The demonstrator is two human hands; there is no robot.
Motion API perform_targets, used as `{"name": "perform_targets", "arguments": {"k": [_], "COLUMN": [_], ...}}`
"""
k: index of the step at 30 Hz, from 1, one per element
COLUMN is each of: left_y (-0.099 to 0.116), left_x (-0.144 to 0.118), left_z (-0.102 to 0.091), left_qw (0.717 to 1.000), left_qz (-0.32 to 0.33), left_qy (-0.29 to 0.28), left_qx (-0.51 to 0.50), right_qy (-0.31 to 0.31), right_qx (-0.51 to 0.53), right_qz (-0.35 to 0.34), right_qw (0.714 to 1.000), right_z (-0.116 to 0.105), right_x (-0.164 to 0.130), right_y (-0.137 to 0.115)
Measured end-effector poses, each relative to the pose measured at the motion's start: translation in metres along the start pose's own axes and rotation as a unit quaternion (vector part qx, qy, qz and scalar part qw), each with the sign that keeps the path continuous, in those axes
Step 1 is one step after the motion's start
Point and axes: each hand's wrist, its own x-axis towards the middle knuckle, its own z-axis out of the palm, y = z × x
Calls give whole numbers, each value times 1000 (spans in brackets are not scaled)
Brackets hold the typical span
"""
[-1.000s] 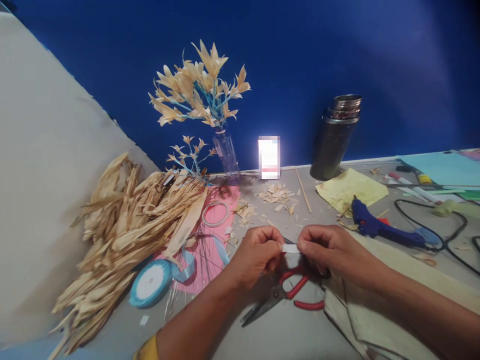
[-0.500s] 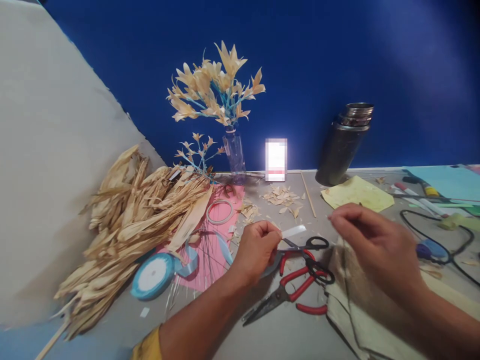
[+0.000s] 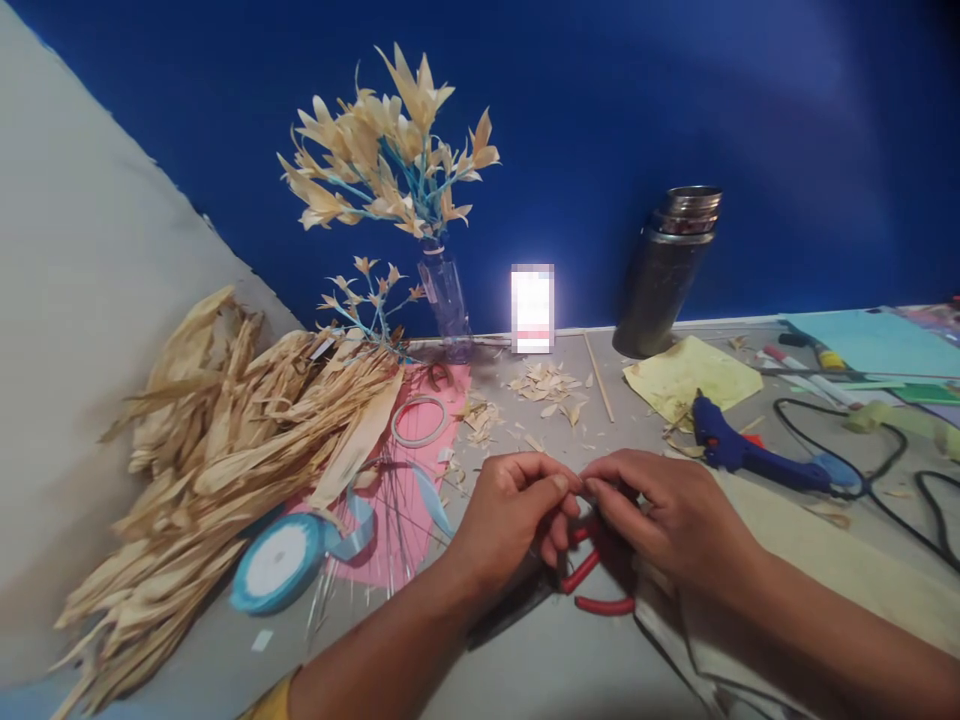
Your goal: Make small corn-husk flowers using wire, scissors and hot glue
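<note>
My left hand [image 3: 514, 510] and my right hand [image 3: 667, 510] meet fingertip to fingertip over the middle of the table, both closed in a pinch. Whatever lies between the fingers is too small or too covered to make out. Beneath them, red-handled snips [image 3: 604, 605] lie on the table, mostly hidden by my hands. A blue glue gun [image 3: 742, 450] rests just beyond my right hand, its nozzle over a yellow sheet [image 3: 694, 375]. Left of my left hand, light-blue ribbon [image 3: 352, 530] trails from its spool [image 3: 277, 565].
Dried corn husks [image 3: 217, 420] are heaped at the left, beside a pink sheet [image 3: 450, 400] with thin wires and a tape ring [image 3: 418, 421]. Husk flowers [image 3: 390, 140] stand in a clear bottle [image 3: 446, 300]. Further right are a lit screen [image 3: 532, 310], husk scraps [image 3: 551, 383] and a dark flask [image 3: 664, 270].
My right hand has moved left and down to meet my left hand, uncovering the glue gun. The white strip at my left fingers and the black-handled scissors no longer show. The view has shifted right.
</note>
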Motion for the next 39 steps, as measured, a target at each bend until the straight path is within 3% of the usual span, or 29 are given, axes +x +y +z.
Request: {"name": "perform_targets", "arguments": {"k": [9,23,33,39], "left_y": [-1,-3,-3,-10], "left_x": [0,-2,-2,-1], "left_z": [1,5,4,5], "left_qw": [997,995,992,984], "left_qz": [4,9,3,28], "left_qy": [28,36,61,81], "left_qx": [74,96,114,156], "right_qy": [-11,-7,-27,-29], "right_qx": [-18,11,23,-32], "right_qz": [-29,34,40,28], "right_qw": [999,999,999,999], "right_z": [1,5,4,8], "right_x": [-2,-3,-2,-5], "right_y": [-1,-6,-8,-9]}}
